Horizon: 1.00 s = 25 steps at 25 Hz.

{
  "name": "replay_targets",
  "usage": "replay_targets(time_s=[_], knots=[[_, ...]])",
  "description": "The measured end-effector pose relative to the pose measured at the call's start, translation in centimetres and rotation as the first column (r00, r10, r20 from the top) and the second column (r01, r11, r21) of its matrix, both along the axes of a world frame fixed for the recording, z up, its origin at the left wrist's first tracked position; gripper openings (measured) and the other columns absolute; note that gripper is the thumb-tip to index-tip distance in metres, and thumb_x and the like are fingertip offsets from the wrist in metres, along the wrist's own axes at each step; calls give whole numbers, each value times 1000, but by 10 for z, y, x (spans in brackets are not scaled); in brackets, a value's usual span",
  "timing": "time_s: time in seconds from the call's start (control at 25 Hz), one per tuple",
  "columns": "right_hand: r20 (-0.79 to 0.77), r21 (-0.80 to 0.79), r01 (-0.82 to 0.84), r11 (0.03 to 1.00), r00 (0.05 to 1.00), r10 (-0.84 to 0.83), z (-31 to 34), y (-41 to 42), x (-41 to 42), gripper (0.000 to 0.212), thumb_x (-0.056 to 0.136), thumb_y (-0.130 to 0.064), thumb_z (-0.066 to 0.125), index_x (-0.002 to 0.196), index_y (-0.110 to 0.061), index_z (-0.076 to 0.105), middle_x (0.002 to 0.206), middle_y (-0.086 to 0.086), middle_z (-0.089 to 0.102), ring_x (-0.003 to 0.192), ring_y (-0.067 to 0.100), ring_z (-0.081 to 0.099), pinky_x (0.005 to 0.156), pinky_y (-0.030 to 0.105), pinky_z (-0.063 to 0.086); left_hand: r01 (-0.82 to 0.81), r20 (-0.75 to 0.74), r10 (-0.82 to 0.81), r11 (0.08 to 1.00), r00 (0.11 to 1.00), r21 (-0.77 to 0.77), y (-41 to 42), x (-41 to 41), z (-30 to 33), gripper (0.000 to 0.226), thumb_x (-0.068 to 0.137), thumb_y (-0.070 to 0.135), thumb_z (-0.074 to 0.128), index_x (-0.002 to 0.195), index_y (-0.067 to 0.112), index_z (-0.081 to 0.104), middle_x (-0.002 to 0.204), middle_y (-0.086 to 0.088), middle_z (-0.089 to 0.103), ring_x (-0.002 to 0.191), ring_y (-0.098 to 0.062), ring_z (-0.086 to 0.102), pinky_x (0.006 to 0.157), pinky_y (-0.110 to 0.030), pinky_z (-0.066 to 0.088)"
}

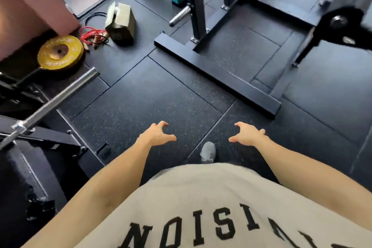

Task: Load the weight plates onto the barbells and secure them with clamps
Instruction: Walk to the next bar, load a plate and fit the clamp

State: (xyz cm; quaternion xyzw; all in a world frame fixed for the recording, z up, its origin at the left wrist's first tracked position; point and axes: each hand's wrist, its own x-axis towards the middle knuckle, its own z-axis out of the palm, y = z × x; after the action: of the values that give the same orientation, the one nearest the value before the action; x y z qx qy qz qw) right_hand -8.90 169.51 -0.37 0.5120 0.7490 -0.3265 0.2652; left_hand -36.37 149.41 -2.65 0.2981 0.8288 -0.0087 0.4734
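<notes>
Left hand (158, 134): fingers spread and loosely curved, holding nothing, palm down over the rubber floor (145, 94). Right hand (248, 134): likewise spread and empty, level with the left, thumbs turned toward each other. Grey shoe (208, 152): between and just below the two hands. Barbell sleeve (66, 94): bare steel, no plate or clamp on it, lying at ten o'clock from the left hand; long axis runs from eight o'clock up to two o'clock, free end toward the open floor. Yellow weight plate (60, 52): flat on the floor at eleven o'clock, just beyond the sleeve's free end, well apart from both hands. The left hand is the nearer to plate and sleeve; judged, the plate must be fetched first. Rack base (217, 75): at one o'clock. Second sleeve (179, 16): at twelve o'clock, bare. Clamps: none made out.
</notes>
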Motion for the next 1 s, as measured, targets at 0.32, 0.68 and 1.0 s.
replay_targets(time_s=[0.32,0.68,1.0], knots=[[-33,0,-294,956,955,294,4,150,-180,76,85,-44,69,149,-23,33,131,-3,61,131,25,47,104,42,28,-297,-15,298,954,954,27,83,-108,7,90,64,76,61,140,34,41,148,-9,35,123,-33,52,105,-53,42],[-58,-114,-337,935,941,332,-19,271,-413,83,83,-43,72,151,-19,31,133,4,57,125,28,51,109,47,36,-382,-11,382,924,924,17,172,-302,-9,86,70,72,62,143,32,40,149,-8,35,125,-33,51,105,-52,42],[-94,-85,-453,887,890,446,-11,343,-625,79,84,-42,70,150,-21,32,147,5,47,134,29,44,112,47,33,-475,-53,473,880,879,-19,223,-490,5,92,63,76,59,143,33,39,148,-8,36,122,-31,53,105,-52,42]])
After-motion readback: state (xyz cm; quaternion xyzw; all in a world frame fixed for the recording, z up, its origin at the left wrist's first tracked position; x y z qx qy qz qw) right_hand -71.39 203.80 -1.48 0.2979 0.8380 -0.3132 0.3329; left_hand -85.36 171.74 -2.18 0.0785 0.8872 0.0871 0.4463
